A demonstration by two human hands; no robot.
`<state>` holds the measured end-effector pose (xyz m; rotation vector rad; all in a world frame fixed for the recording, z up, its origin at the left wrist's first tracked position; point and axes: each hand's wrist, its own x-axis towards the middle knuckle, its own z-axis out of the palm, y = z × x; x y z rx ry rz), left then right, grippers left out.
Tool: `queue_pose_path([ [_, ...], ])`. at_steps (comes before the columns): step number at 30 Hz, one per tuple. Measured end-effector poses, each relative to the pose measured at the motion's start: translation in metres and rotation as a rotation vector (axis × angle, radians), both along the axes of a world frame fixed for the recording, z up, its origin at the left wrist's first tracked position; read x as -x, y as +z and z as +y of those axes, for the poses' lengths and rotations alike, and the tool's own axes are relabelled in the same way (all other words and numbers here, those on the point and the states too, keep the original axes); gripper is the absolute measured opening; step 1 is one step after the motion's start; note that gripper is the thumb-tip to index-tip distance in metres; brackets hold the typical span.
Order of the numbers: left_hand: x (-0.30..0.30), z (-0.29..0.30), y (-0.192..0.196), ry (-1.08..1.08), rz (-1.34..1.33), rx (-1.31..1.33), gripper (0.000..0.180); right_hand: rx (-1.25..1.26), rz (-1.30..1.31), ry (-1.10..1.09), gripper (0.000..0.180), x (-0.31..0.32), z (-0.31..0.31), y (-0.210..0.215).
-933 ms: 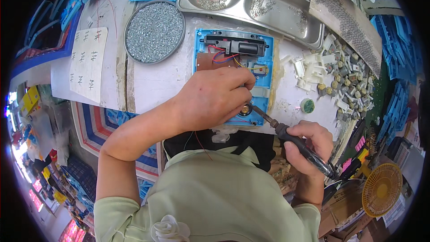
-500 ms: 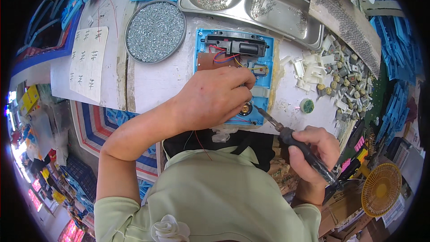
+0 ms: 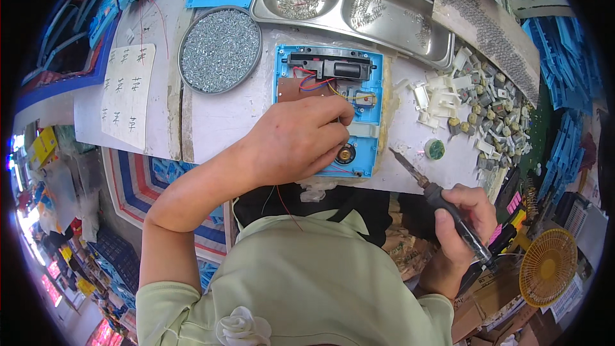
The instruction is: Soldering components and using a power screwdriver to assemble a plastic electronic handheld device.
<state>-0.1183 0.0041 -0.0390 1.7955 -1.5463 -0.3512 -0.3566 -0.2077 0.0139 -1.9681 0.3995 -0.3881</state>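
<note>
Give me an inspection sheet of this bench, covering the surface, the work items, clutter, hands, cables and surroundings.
Surface: white worktable, worn, with a tally sheet lying on it.
Job's things: open blue device housing showing a brown circuit board; soldering iron.
Clutter: round tin of screws, steel compartment tray, pile of small white parts.
Hands: left hand rests on the housing; right hand grips the iron, tip off the housing.
Cables: red, blue and yellow wires inside the housing.
Surroundings: blue plastic parts, small fan.
</note>
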Motion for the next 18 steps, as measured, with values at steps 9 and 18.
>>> queue_pose_path([
  [9,-0.004,0.016,0.003,0.006,-0.010,0.040,0.035,-0.126,-0.205,-0.512,0.032,0.103,-0.044,-0.006],
  [18,-0.007,0.020,-0.007,-0.003,-0.171,0.039,0.031,-0.025,-0.552,-0.982,0.009,0.250,-0.092,0.020],
])
